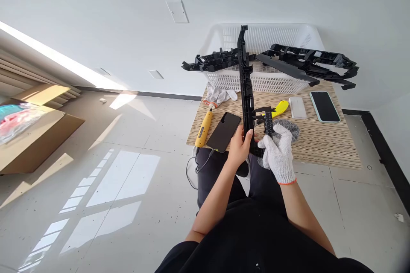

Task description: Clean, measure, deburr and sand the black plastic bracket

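Note:
My bare left hand (240, 147) is closed round the lower end of a long black plastic trim part (246, 89), which stands up from my lap past the table edge. In a white knit glove with an orange cuff, my right hand (279, 153) grips a black caliper (268, 123). The caliper's jaws point left, close beside the part; whether they touch it I cannot tell. Behind the jaws lies a yellow-handled tool (280, 108). A grey cloth (291, 129) lies by my gloved fingers, partly hidden.
More black plastic parts (218, 59) rest across a white basket (230, 83) against the wall. On the wooden table (329, 147) are a yellow corded tool (204, 129), a dark phone (224, 131), another phone (325, 106), a white box (297, 108) and a glove (218, 94). A cardboard box (41, 140) stands left.

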`<state>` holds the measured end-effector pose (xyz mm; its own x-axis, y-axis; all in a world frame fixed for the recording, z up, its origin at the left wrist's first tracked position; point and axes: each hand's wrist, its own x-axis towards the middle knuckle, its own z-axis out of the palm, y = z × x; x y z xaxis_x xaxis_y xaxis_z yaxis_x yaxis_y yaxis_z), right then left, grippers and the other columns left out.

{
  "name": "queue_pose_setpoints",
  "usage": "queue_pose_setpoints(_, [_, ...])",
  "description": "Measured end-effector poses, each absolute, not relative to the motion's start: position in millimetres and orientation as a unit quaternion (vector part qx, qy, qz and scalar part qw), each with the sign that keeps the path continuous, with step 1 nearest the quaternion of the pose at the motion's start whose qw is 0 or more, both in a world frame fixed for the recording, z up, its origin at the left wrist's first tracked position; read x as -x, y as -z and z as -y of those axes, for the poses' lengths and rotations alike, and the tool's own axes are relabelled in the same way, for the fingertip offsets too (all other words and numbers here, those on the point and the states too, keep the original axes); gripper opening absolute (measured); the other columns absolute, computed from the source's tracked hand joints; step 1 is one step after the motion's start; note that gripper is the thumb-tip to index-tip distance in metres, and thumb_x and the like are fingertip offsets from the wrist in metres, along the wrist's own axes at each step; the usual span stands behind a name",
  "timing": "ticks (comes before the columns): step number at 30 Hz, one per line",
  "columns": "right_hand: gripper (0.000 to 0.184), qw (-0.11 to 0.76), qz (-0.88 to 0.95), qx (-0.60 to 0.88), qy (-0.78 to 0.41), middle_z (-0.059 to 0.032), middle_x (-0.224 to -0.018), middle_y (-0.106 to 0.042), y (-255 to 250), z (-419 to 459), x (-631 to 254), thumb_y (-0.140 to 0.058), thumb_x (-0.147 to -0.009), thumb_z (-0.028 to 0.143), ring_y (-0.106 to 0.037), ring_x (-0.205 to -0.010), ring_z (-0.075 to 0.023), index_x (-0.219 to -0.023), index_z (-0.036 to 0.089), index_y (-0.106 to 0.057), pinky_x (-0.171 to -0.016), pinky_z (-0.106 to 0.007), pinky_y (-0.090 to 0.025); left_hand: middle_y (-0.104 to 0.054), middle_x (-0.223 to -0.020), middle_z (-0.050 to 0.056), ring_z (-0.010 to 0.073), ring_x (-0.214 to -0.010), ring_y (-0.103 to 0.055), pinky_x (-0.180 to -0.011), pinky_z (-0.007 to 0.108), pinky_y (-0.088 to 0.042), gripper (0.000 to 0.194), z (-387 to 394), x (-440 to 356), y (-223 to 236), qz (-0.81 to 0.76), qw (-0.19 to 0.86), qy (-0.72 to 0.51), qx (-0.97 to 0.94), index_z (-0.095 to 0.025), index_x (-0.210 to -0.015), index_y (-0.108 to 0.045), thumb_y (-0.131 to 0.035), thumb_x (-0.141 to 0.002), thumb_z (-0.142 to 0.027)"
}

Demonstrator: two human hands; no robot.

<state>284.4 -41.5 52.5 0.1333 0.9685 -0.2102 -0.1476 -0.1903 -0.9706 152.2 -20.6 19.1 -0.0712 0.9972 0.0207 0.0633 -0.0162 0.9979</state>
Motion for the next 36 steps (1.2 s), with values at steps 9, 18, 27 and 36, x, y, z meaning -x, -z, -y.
queue_pose_setpoints(9, [0.045, 0.530, 0.358, 0.552, -0.535, 0.0119, -0.070, -0.064, -48.1, 41.2, -285.9, -0.070, -0.089, 0.051, -0.043, -0.027, -0.0086, -0.114, 0.029, -0.039, -0.026, -0.022, -0.031, -0.078, -0.097, 0.006, 0.0200, -0.073, -0.079, -0.066, 0.032, -0.064, 0.040, 16.9, -153.1, -14.9, -0.495, 0.500, -0.523, -0.482, -0.023, -0.102, -0.053, -0.056, -0.101, -0.063])
queue_pose_setpoints(18, [0.058, 0.521, 0.379, 0.576, -0.503, 0.0119, -0.073, -0.063, -41.1, 41.8, -284.4, -0.065, -0.093, 0.048, -0.047, -0.029, -0.0097, -0.140, 0.033, -0.035, -0.026, -0.022, -0.036, -0.077, -0.096, 0.005, 0.0187, -0.073, -0.079, -0.070, 0.031, -0.063, 0.035, 19.5, -151.8, -12.4, -0.501, 0.493, -0.522, -0.483, -0.023, -0.105, -0.055, -0.054, -0.104, -0.058])
queue_pose_setpoints(27, [0.043, 0.532, 0.346, 0.574, -0.518, 0.0138, -0.063, -0.060, -41.9, 37.3, -284.2, -0.068, -0.092, 0.047, -0.046, -0.030, -0.0105, -0.118, 0.031, -0.039, -0.025, -0.021, -0.035, -0.079, -0.098, 0.006, 0.0186, -0.073, -0.079, -0.073, 0.033, -0.063, 0.033, 21.0, -151.9, -13.6, -0.497, 0.491, -0.524, -0.487, -0.023, -0.103, -0.054, -0.054, -0.105, -0.056])
queue_pose_setpoints(36, [0.034, 0.505, 0.342, 0.583, -0.537, 0.0141, -0.060, -0.058, -50.9, 35.7, -283.4, -0.063, -0.096, 0.049, -0.042, -0.027, -0.0091, -0.102, 0.029, -0.037, -0.024, -0.022, -0.033, -0.079, -0.100, 0.005, 0.0184, -0.075, -0.079, -0.074, 0.033, -0.064, 0.035, 20.1, -150.3, -12.9, -0.494, 0.503, -0.528, -0.473, -0.024, -0.106, -0.054, -0.054, -0.103, -0.058])
